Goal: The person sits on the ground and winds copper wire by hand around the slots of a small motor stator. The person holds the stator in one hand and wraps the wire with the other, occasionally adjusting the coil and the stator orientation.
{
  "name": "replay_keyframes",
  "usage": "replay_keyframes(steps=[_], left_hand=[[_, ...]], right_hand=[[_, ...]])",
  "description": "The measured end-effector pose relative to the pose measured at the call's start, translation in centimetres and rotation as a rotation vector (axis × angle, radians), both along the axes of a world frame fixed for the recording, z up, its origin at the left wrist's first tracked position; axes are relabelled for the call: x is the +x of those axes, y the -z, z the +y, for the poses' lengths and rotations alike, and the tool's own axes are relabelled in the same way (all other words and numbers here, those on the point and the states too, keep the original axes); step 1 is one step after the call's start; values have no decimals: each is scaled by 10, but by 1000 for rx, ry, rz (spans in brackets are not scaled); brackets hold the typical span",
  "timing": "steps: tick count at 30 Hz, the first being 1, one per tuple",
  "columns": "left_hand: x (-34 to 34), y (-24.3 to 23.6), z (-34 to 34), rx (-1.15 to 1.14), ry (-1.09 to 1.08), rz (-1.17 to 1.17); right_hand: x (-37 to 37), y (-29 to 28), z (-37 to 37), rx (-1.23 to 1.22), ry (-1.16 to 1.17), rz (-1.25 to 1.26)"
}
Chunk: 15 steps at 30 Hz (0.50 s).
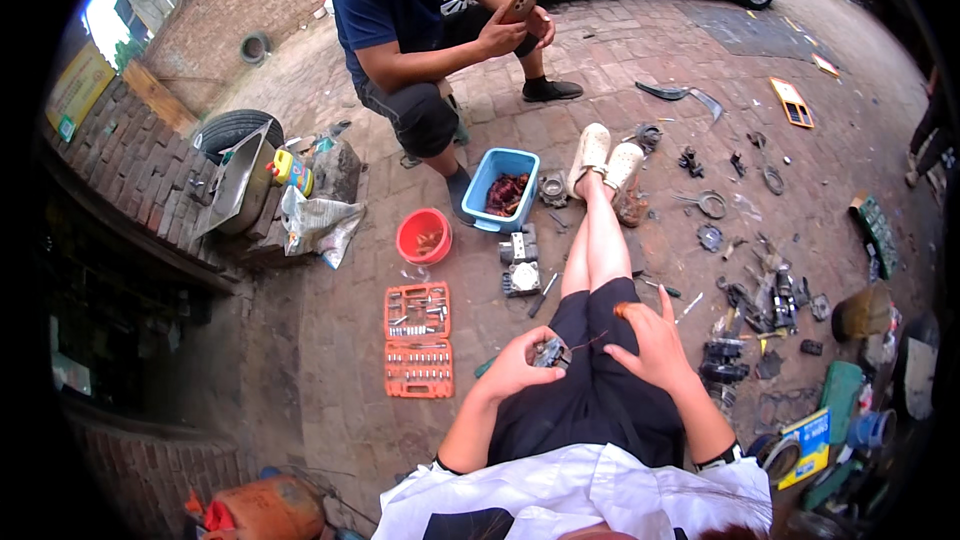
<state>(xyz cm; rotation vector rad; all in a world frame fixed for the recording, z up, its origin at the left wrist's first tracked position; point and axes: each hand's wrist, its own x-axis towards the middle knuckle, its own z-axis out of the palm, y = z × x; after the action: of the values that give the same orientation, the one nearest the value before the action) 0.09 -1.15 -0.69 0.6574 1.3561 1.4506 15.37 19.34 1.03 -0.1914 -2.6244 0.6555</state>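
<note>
I sit on brick paving with my legs stretched out, in black shorts and white shoes (pixel 605 155). My left hand (pixel 520 365) is closed around a small grey metal part (pixel 550 352) over my lap. A thin wire runs from that part toward my right hand (pixel 655 340), whose fingers are spread and which pinches a small orange piece (pixel 625 310) at its fingertips. Both hands hover above my thighs, a hand's width apart.
An open orange socket set (pixel 418 338) lies to my left, with a red bowl (pixel 424 236) and a blue tub (pixel 500 186) of rusty parts beyond. Metal blocks (pixel 520 262) sit by my legs. Several engine parts and tools (pixel 760 305) litter the right. A crouching person holds a phone (pixel 518 8).
</note>
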Motion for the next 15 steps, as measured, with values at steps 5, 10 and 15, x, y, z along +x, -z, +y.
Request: replay_keyframes(steps=[5,10,15], left_hand=[[-9,10,-8,8,-96,-34],[-4,11,-13,7,-174,-65],[6,20,-8,-30,-122,-64]], right_hand=[[9,3,-13,-134,-70,2],[20,4,-36,-573,-144,45],[30,3,-45,-1219,-336,32]])
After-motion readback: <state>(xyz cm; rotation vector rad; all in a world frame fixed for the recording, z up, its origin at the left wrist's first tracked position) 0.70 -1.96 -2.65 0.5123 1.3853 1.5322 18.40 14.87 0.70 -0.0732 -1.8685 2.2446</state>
